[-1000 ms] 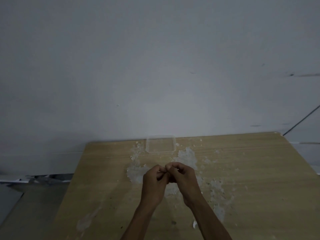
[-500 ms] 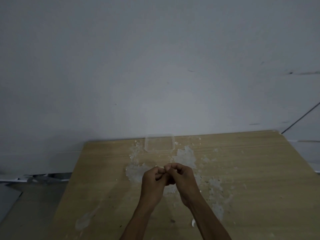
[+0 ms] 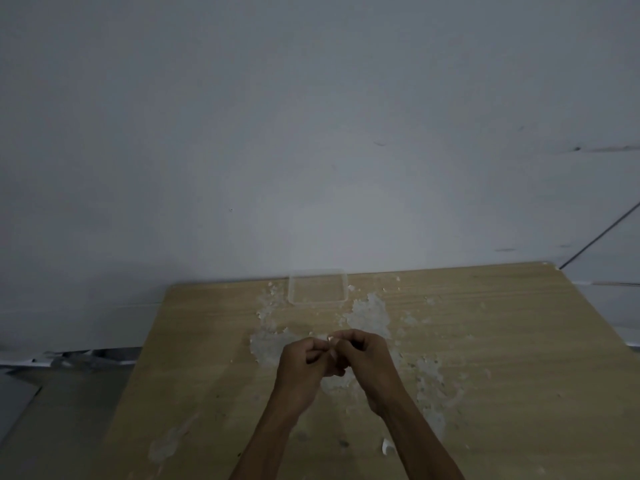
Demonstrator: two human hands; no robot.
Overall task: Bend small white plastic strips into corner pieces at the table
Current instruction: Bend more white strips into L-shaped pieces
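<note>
My left hand [image 3: 304, 363] and my right hand [image 3: 367, 358] meet above the middle of the wooden table [image 3: 502, 358], fingertips pinched together. Between them a small white plastic strip [image 3: 330, 338] shows only as a tiny white tip; the rest is hidden by my fingers. Both hands grip it. Heaps of small white plastic pieces [image 3: 369, 311] lie scattered on the table around and beneath my hands.
A clear shallow plastic tray [image 3: 318, 286] stands at the table's far edge against the white wall. One white piece [image 3: 387, 447] lies near my right forearm. The table's left edge drops to a grey floor [image 3: 52, 410].
Both hands stay pinched together in nearly the same place; the fingers have shifted slightly on the strip. The view has tilted a little.
</note>
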